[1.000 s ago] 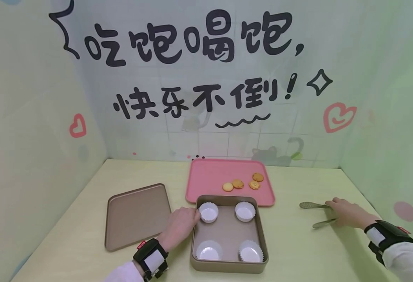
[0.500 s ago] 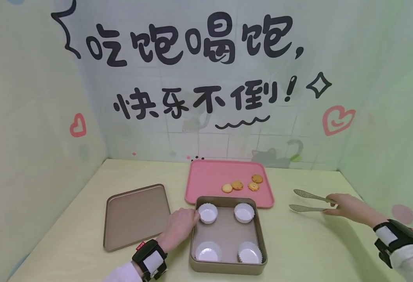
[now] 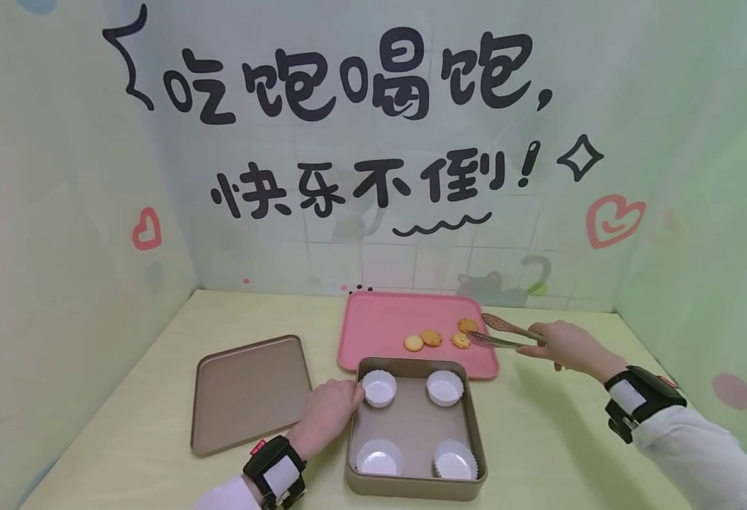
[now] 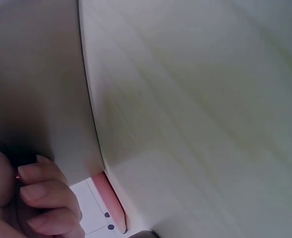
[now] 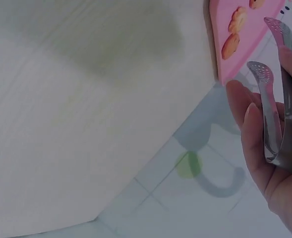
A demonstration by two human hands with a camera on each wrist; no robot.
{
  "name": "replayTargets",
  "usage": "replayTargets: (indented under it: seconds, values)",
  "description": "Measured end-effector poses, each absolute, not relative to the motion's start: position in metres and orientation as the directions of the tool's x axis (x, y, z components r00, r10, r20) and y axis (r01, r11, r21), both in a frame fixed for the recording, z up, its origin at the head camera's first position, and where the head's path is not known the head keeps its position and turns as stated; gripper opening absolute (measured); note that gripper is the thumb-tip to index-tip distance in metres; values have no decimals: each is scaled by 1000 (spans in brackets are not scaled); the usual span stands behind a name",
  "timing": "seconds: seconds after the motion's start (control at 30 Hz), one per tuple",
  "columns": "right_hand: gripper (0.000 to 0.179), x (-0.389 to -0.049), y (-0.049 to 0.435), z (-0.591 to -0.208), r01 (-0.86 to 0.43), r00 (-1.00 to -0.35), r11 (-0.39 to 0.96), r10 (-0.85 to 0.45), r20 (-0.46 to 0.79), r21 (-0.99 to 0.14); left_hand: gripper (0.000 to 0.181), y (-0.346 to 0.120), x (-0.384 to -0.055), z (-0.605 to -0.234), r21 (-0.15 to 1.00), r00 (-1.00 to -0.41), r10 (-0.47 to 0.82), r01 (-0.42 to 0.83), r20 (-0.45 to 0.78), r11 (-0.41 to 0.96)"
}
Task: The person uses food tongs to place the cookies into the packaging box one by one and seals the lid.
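Note:
My right hand [image 3: 571, 347] holds metal tongs [image 3: 497, 342] with perforated tips spread apart. Those tips hover by the right edge of the pink tray [image 3: 380, 319], overlapping a scalloped cookie [image 3: 460, 341] in the head view. Another round cookie [image 3: 467, 325] lies just behind it, and two more [image 3: 431, 337] sit to the left. At the left wall of the deep brown baking pan [image 3: 414, 487], my left hand [image 3: 329, 414] grips the rim near the far corner. Inside the pan stand white paper cups [image 3: 445, 387], one toward each corner. The right wrist view shows the tongs [image 5: 284, 109] between thumb and fingers.
A flat brown lid or shallow tray [image 3: 249, 397] lies on the table left of the pan. The pan stands directly in front of the pink tray. Printed curtains [image 3: 259, 262] enclose the pale table [image 3: 539, 439] at the back and sides.
My right hand has lifted the tongs off the table at the right and carried them leftward to the pink tray's right edge. My left hand has stayed on the pan.

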State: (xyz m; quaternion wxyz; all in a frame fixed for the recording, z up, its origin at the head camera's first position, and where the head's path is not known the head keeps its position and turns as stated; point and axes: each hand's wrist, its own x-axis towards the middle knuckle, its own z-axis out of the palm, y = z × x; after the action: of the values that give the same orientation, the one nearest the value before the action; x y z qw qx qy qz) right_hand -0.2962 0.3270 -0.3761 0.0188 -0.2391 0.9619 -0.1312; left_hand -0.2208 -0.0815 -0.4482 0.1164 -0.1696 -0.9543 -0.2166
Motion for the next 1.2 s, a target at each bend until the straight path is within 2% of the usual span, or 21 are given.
replayTargets:
  seconds: [0.17, 0.57, 0.83, 1.2]
  values:
    - [24, -307, 311, -382, -455, -880, 855, -475, -22, -249, 42, -82, -221, -448, 382, -925, 257, 353, 280, 854]
    - [26, -318, 293, -394, -448, -883, 870, -466, -50, -203, 41, -81, -221, -450, 378, -924, 253, 352, 289, 856]
    - [25, -322, 290, -396, -443, -883, 865, -467, -50, -237, 41, -80, -220, -449, 388, -922, 254, 358, 294, 849]
    - [25, -325, 286, -395, -373, -906, 878, -414, -86, -299, 42, -81, -220, -448, 399, -923, 253, 356, 289, 845]
